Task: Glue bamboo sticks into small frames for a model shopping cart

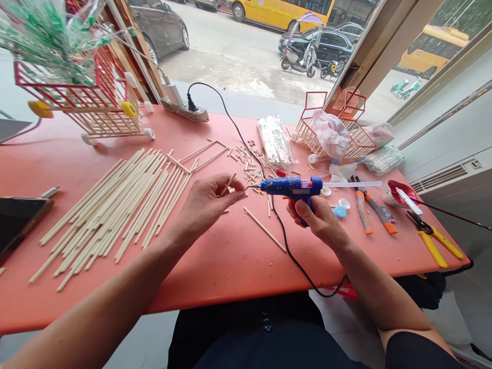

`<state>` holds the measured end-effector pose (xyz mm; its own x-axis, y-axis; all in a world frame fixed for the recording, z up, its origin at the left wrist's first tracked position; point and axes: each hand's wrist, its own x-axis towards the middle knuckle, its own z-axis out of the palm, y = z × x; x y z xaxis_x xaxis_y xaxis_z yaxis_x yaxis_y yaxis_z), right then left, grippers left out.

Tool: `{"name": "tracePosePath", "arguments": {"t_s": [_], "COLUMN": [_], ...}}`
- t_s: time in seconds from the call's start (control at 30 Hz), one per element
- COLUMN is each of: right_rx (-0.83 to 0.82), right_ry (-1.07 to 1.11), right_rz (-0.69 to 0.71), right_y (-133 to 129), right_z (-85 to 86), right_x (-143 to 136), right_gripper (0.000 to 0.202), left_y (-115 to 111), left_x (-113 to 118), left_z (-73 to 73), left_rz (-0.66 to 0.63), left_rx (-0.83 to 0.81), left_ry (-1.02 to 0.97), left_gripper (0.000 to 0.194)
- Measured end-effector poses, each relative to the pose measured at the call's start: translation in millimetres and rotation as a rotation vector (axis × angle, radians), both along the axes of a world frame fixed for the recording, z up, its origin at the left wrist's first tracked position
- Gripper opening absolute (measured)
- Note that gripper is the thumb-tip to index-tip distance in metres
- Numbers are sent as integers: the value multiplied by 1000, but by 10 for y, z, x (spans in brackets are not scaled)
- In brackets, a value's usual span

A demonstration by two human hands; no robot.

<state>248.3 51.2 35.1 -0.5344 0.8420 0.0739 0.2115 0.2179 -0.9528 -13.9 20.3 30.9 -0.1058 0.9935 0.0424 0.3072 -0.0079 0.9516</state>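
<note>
My right hand (313, 212) is wrapped round the handle of a blue glue gun (282, 187), which has a clear glue stick out of its back end. The gun's nozzle points left and meets the fingertips of my left hand (215, 197). Between those fingers is a short wooden stick (229, 183), held in a pinch. A single wooden stick (265, 230) lies on the table below the nozzle. Left of my left hand, many long wooden sticks (111, 210) are spread in a pile, and an angled stick frame (209, 149) lies behind them.
The pink table (230, 271) bears scattered short stick pieces (246, 161), a black cord, a wrapped stick bundle (274, 138), pliers (362, 207), yellow-handled cutters (432, 241) and a red cup (397, 195). Stick-built carts stand back left (107, 97) and back right (357, 138).
</note>
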Motion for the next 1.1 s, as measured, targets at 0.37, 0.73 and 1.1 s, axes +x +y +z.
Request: {"name": "tracePosePath", "arguments": {"t_s": [0.37,0.73,1.1], "right_rx": [-11,-3,-3], "right_ry": [22,-24,-40], "right_rz": [4,-7,-22], "right_y": [22,21,15], "right_z": [-92,-58,-43], "right_x": [13,22,21], "right_gripper": [46,52,52], "left_y": [14,37,27], "left_x": [-30,-33,-31], "left_z": [-75,-109,-84], "left_rz": [-4,-11,-4], "left_rx": [45,70,74], "left_ry": [-28,-34,-29], "left_gripper": [21,18,16]}}
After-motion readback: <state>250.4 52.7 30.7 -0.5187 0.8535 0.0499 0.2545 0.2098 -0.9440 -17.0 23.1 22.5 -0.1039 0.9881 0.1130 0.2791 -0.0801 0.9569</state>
